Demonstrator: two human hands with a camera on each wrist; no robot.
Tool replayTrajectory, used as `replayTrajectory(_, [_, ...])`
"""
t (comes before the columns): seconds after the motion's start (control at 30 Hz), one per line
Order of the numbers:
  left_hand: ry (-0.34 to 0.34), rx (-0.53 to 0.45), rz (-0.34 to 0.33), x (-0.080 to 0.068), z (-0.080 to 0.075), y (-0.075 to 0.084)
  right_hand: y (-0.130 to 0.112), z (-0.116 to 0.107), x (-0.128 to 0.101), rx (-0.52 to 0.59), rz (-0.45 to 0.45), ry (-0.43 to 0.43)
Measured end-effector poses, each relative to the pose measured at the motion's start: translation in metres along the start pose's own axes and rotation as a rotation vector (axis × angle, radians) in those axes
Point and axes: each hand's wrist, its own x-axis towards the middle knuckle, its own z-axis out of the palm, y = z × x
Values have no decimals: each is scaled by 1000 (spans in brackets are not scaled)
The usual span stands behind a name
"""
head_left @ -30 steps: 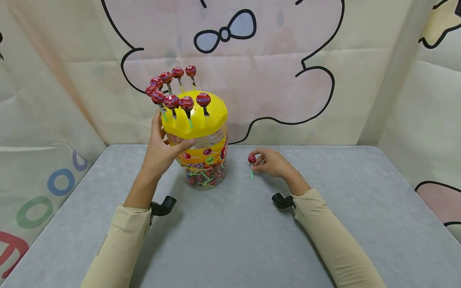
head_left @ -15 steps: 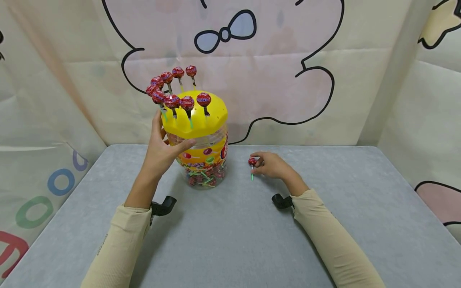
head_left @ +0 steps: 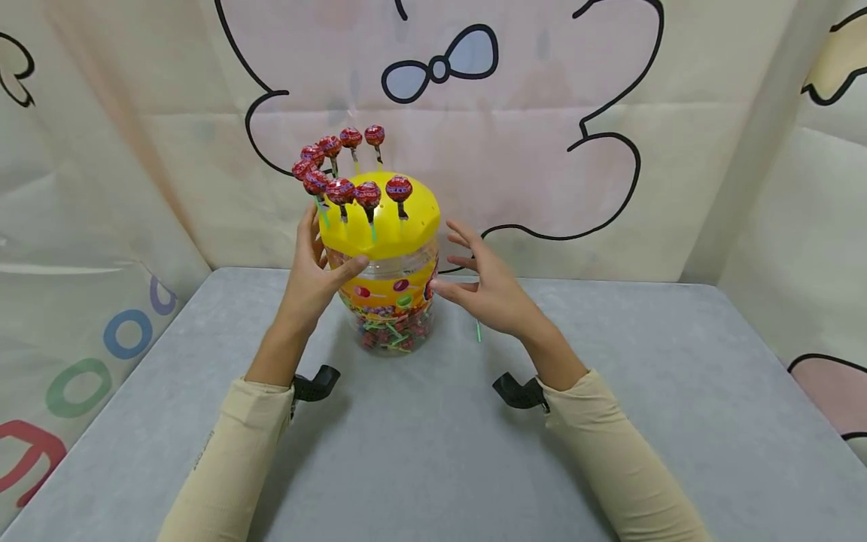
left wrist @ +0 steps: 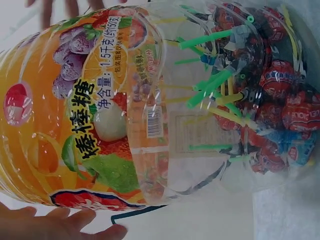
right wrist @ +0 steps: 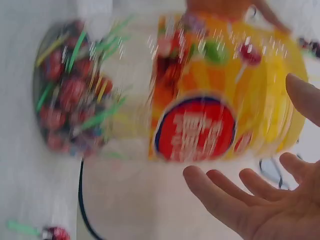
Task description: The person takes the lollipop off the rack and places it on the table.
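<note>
A tall clear plastic candy jar (head_left: 386,309) with a yellow lid (head_left: 420,207) stands at the back of the table. Several red-wrapped lollipops (head_left: 368,197) stick up from the lid by their sticks, in a curve along its left side. My left hand (head_left: 314,275) holds the jar from the left, thumb on the front below the lid, its other fingers partly behind. My right hand (head_left: 497,290) is beside the jar's right side, fingers spread, thumb tip close to the label. Below it lies a loose lollipop (right wrist: 57,233) on the table; in the head view only its green stick shows.
Wrapped lollipops with green and yellow sticks (left wrist: 280,110) fill the jar's bottom. A grey tabletop (head_left: 420,452) extends in front. Behind it hangs a cartoon-printed backdrop (head_left: 528,173). Black wrist mounts (head_left: 518,391) sit at both cuffs.
My right hand has let go of the loose lollipop and moved up and left to the jar, fingers opening. My left hand keeps its hold on the jar. The head view has shifted slightly.
</note>
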Motion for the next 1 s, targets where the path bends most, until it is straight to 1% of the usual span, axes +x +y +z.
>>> replayTrajectory(0.1, [-30,-58,5,0,0,1,-11,6,-1,64,-21,-39])
replayTrajectory(0.17, [-35,-68,6,-1,0,2,-12,9,-1,93,-20,-56])
replayTrajectory(0.27, [-11,-55,-7,-3,4,5,-12,11,0,109,-16,-64])
replayTrajectory(0.37, [21,-29,-37,-5,9,10,-13,12,3,123,-14,-64])
replayTrajectory(0.47, [56,2,-66,-8,12,12,-12,15,9,144,-21,-65])
replayTrajectory(0.53, [70,16,-72,-8,13,12,-11,16,12,153,-26,-49])
replayTrajectory(0.6, [74,30,-76,-8,12,11,-11,17,13,142,-35,-4])
replayTrajectory(0.67, [58,15,-70,-7,8,9,-13,18,11,125,-54,49])
replayTrajectory(0.77, [12,-34,-51,-6,4,4,-16,20,7,117,-90,105])
replayTrajectory(0.87, [-21,-70,-24,-4,4,2,-18,21,6,125,-114,111])
replayTrajectory(1.0, [0,-34,-24,-5,9,2,-16,20,8,129,-103,116])
